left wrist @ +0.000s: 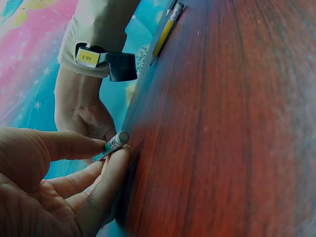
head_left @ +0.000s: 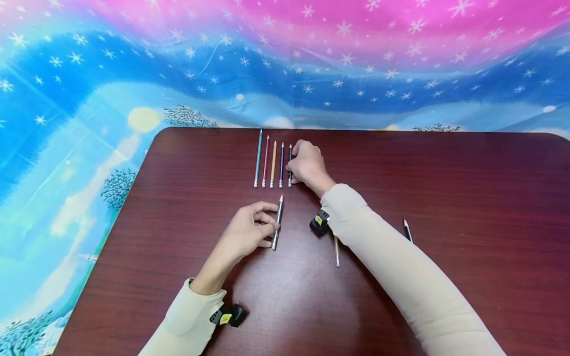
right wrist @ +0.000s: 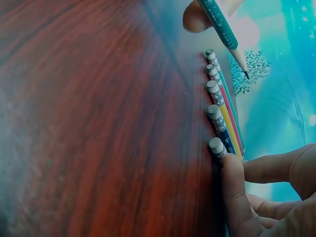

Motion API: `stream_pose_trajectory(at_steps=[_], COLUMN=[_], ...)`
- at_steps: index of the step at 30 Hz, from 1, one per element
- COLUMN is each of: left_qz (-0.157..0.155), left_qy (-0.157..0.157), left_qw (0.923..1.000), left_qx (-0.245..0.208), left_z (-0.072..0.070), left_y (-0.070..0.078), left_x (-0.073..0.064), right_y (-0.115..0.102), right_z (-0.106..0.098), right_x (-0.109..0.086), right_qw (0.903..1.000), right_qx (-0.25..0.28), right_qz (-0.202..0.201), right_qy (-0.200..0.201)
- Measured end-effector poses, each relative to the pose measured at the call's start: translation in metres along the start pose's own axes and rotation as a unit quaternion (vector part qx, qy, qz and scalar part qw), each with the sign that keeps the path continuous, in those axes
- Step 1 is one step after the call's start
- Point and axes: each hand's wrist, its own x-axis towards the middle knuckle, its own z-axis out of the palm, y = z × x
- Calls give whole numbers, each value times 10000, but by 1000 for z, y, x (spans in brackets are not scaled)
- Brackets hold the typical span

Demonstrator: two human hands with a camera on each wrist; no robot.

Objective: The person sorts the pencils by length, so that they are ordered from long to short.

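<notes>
My left hand (head_left: 248, 228) pinches a dark green patterned pencil (right wrist: 219, 27) between thumb and fingers, close over the table, its sharpened tip pointing away from me. Ahead of it, several pencils lie side by side with their erasers toward me: a teal pencil (head_left: 258, 159), a red one (head_left: 266, 160), a yellow one (head_left: 273, 163), a dark blue one (head_left: 281, 164) and a black pencil (head_left: 290, 152) at the right end. Thumb and fingers of my right hand (head_left: 308, 163) grip that black pencil, covering part of its shaft; its white eraser (right wrist: 217, 145) shows in the right wrist view.
The brown wooden table (head_left: 178, 212) has its far edge just beyond the pencil tips. A second yellow pencil (left wrist: 168, 32) lies partly under my right forearm. Right of the forearm is another dark pencil (head_left: 407, 230), partly hidden. A patterned cloth (head_left: 285, 64) hangs behind.
</notes>
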Motion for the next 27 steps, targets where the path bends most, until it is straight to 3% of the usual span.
stream_pose_trajectory(at_steps=[27], left_qz=[34], left_qy=[-25], left_qw=[10000], left_qx=[10], left_z=[-1], left_y=[1], left_x=[-1], right_y=[4], right_z=[0], right_x=[0], right_qw=[9999], right_qx=[122], right_qz=[-63], right_qy=[52])
